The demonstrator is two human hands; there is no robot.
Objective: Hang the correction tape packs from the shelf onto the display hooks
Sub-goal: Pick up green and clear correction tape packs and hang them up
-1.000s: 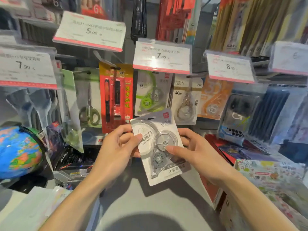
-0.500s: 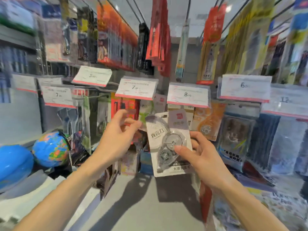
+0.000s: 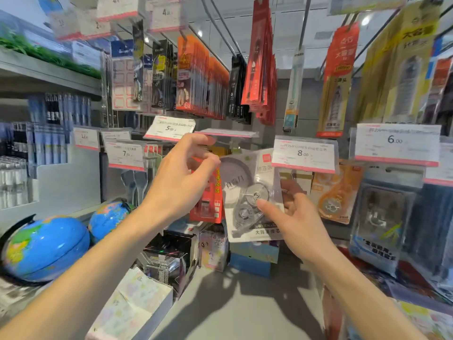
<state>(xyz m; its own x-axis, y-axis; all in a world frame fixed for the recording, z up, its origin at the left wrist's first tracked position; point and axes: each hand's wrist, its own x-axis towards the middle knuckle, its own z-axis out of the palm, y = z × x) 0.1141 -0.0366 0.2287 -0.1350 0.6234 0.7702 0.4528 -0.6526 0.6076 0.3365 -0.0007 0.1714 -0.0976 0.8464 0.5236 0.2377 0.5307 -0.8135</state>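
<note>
A grey-and-white correction tape pack (image 3: 247,200) is held upright in front of the display hooks, just below a price tag seen edge-on (image 3: 228,133). My right hand (image 3: 291,217) grips its lower right side, thumb on the clear blister. My left hand (image 3: 181,182) is raised at the pack's upper left corner with fingers curled and pinched near the top edge; whether it touches the pack is unclear. An orange correction tape pack (image 3: 335,192) hangs to the right under the 8.00 tag (image 3: 304,154).
A red pack (image 3: 208,200) hangs behind my left hand. Two blue globes (image 3: 46,246) sit at the left. Boxes (image 3: 171,258) and a grey shelf surface (image 3: 232,307) lie below. Many packs hang on long hooks overhead.
The view has tilted upward. My right hand lifted the pack up toward the hooks, and my left hand let go of its left side and rose to the top corner.
</note>
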